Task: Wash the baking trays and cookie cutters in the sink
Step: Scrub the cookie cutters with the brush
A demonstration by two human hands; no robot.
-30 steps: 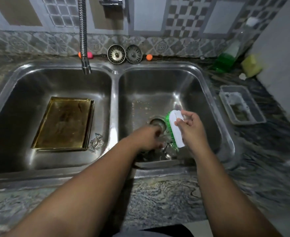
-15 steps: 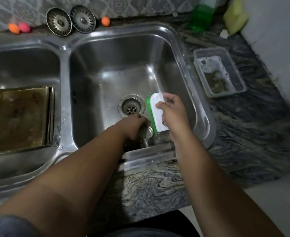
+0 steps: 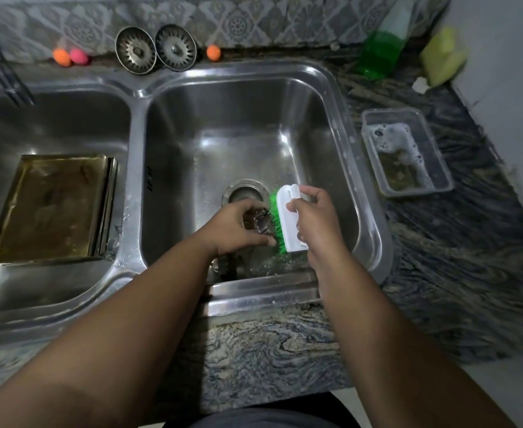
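Over the right basin of the steel double sink point(image 3: 343, 125), my left hand point(image 3: 238, 230) grips a small metal cookie cutter point(image 3: 258, 222). My right hand point(image 3: 314, 217) holds a white scrub brush point(image 3: 289, 220) by its back, its green bristles pressed sideways against the cutter. More metal pieces lie partly hidden under my left wrist near the basin's front wall. A brownish baking tray point(image 3: 53, 208) lies flat in the left basin.
The drain point(image 3: 244, 193) sits just behind my hands. A clear tub of soapy water point(image 3: 405, 152) stands on the marble counter at right, with a green soap bottle point(image 3: 380, 54) and yellow sponge point(image 3: 442, 57) behind it. Two strainers point(image 3: 155, 49) lean on the backsplash. The faucet hose point(image 3: 3, 72) hangs at left.
The view has swung right and down onto the right basin. My left hand has lifted the cutter up against the bristles; my right hand keeps hold of the brush.
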